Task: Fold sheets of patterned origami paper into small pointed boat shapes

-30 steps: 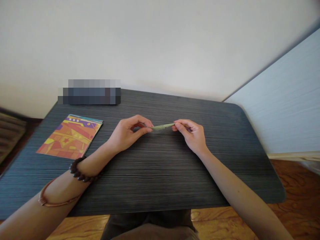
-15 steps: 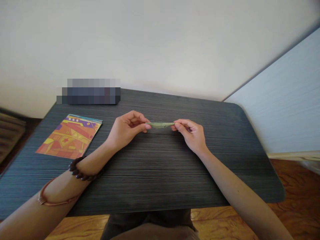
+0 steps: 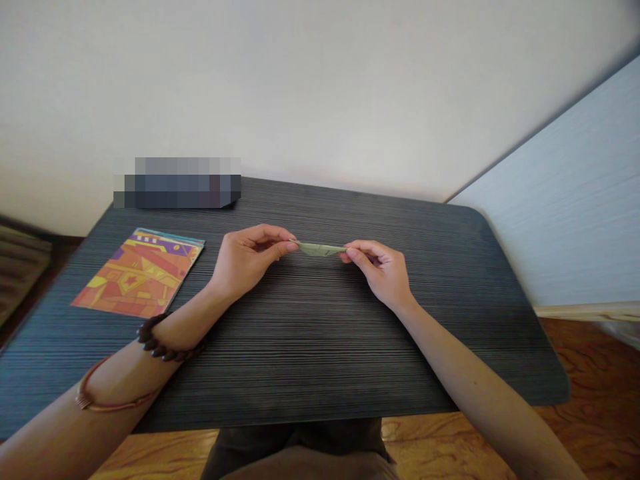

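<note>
Left hand [image 3: 246, 259] has moved outward, pinching a slender pale green strip [image 3: 320, 249].

Booklets [image 3: 135, 273] lie on the table [image 3: 320, 360] before the wall [image 3: 320, 93], left of the paper [image 3: 320, 250].

And here's the pale green strip [image 3: 321, 249], folded paper perhaps, though it's too small to be sure, strung out between left hand [image 3: 253, 259] and right hand [image 3: 383, 272], sloping gently down rightward, lower edge bulging, a small dark mark showing right of middle!
</note>
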Action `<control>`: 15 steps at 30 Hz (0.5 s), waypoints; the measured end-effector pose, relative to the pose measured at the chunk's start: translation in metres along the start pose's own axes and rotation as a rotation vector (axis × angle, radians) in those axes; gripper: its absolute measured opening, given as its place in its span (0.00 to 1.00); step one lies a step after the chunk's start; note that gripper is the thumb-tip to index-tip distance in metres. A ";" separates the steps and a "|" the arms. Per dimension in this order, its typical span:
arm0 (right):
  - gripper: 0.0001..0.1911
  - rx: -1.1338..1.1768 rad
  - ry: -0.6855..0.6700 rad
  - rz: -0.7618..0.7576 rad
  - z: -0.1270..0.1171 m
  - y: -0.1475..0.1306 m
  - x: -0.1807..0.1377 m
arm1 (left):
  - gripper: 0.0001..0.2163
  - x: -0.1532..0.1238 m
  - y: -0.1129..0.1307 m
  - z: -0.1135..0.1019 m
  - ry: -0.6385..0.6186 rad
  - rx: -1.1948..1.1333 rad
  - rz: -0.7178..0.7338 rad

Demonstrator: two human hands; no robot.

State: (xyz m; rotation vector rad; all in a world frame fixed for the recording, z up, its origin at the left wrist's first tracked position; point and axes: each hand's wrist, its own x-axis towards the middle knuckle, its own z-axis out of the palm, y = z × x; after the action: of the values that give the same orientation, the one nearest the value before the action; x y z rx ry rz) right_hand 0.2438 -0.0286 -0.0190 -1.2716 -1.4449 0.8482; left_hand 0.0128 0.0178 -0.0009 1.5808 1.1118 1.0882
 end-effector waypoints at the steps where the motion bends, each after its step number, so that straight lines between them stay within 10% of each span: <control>1: 0.09 -0.001 -0.002 0.000 0.000 0.000 0.000 | 0.08 0.000 0.000 0.000 0.000 0.009 0.003; 15: 0.09 -0.090 -0.010 0.004 0.001 -0.006 -0.001 | 0.08 -0.001 0.004 0.005 -0.025 -0.185 -0.133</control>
State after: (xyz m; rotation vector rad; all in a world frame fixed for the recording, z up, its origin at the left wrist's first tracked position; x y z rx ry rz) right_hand 0.2412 -0.0305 -0.0134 -1.3391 -1.5035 0.8011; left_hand 0.0178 0.0149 0.0018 1.3532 1.0522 1.0482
